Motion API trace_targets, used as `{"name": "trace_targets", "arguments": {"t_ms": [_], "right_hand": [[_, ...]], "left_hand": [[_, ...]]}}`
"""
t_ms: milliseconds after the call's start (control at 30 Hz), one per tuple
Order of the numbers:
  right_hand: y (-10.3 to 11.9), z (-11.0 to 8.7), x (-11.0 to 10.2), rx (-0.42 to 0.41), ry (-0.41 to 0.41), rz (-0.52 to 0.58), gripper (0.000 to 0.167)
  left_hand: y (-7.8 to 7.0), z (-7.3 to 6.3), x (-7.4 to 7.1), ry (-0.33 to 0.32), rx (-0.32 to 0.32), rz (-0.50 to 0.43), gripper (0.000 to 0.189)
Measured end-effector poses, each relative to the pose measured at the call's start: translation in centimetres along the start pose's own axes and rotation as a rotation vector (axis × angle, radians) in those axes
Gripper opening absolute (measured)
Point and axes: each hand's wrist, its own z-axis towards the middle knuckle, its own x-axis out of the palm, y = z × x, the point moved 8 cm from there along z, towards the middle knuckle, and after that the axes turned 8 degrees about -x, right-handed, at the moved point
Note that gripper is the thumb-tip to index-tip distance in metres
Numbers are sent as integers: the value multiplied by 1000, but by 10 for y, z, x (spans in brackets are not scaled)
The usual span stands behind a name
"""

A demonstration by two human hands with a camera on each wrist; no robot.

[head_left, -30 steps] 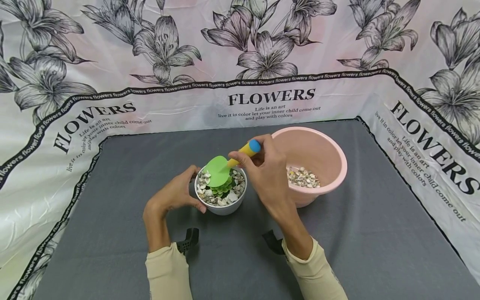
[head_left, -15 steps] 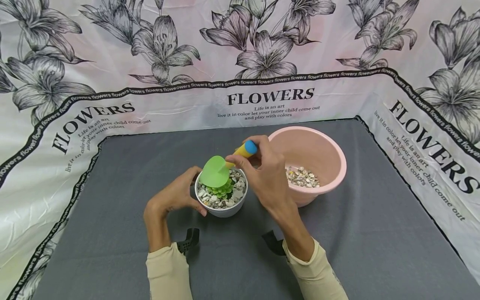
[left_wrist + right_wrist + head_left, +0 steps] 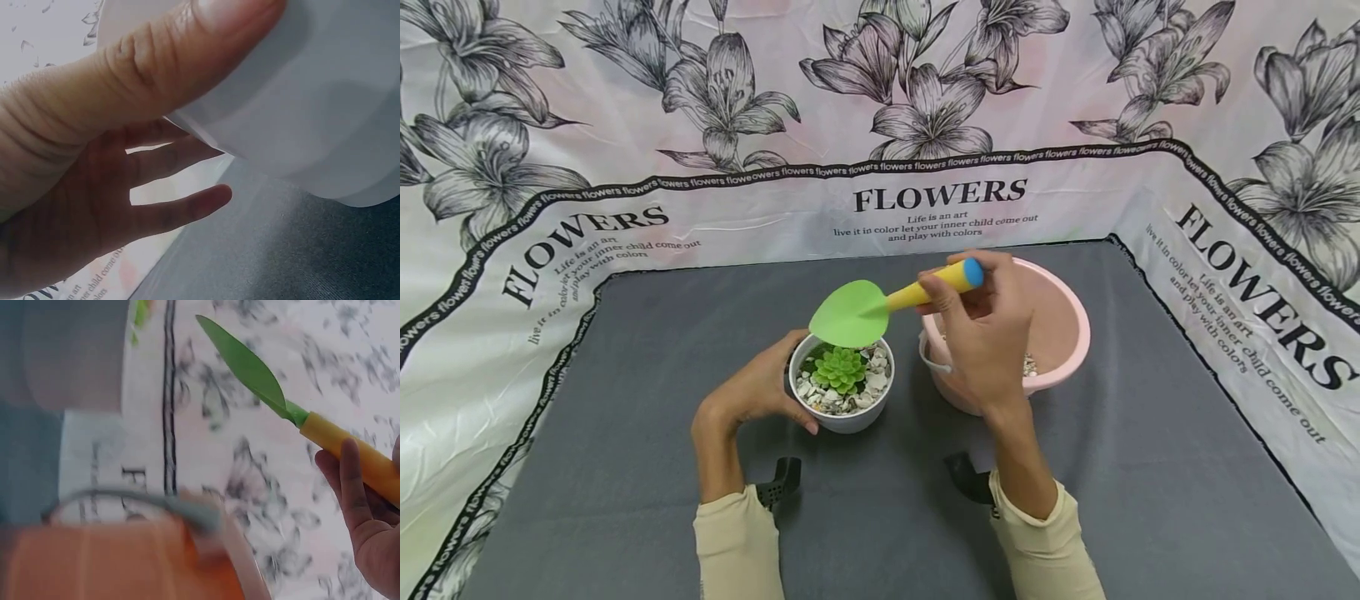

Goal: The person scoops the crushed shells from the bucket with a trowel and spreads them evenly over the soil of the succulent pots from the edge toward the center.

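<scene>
My left hand (image 3: 760,385) holds the side of a small white pot (image 3: 848,423), thumb at the front and fingers behind. Inside the pot a green succulent (image 3: 839,369) sits among pale stone chips (image 3: 874,382). In the left wrist view the thumb lies along the pot's wall (image 3: 300,112). My right hand (image 3: 992,333) grips the yellow handle of a toy trowel (image 3: 934,287) with a blue end cap. Its green blade hangs over the far rim of the pot; in the right wrist view the trowel (image 3: 250,372) is seen edge-on, raised above the bucket.
A pink bucket (image 3: 1060,333) with a grey handle stands right of the pot, partly behind my right hand; some stone chips (image 3: 1029,365) show at its bottom. Grey cloth (image 3: 700,317) covers the table. A flower-printed sheet (image 3: 760,208) rises at the back and sides.
My right hand has lifted the trowel off the stones and moved right, toward the bucket, uncovering the succulent. My left hand stays on the pot.
</scene>
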Motion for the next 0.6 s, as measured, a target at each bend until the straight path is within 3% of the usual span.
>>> {"name": "trace_targets", "arguments": {"t_ms": [100, 300, 433, 600], "right_hand": [[-2, 7, -26, 7, -104, 7, 32], [-11, 15, -74, 42, -302, 132, 26], [-15, 17, -97, 29, -385, 132, 26], [-18, 18, -112, 21, -421, 125, 26]], "left_hand": [[-1, 2, 1, -5, 9, -5, 125], [-1, 2, 4, 18, 8, -31, 128], [-1, -3, 3, 48, -7, -48, 142], [-8, -9, -5, -3, -5, -25, 143]]}}
